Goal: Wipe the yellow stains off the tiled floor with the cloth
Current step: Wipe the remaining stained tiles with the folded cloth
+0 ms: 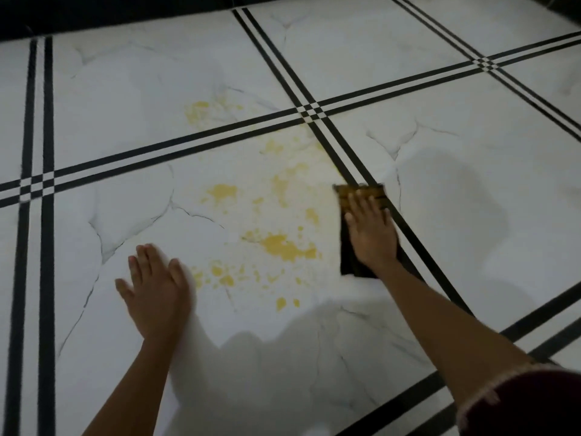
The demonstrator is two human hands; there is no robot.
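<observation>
While the right hand point(371, 229) lies flat, fingers straight, on the dark cloth point(347, 262), pressing it to the tiled floor point(125, 99), the cloth sits just right of the largest yellow stain point(287, 247), its far edge smeared yellow, its right side over a black double stripe point(421, 250); the left hand point(155, 291) rests palm-down on bare tile left of that stain, fingers straight and close together, holding nothing. Smaller yellow stains point(220, 191) scatter around and beyond the largest stain.

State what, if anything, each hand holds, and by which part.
Nothing is gripped. The right hand presses flat on the middle of the cloth; the left hand lies flat on the floor.
</observation>
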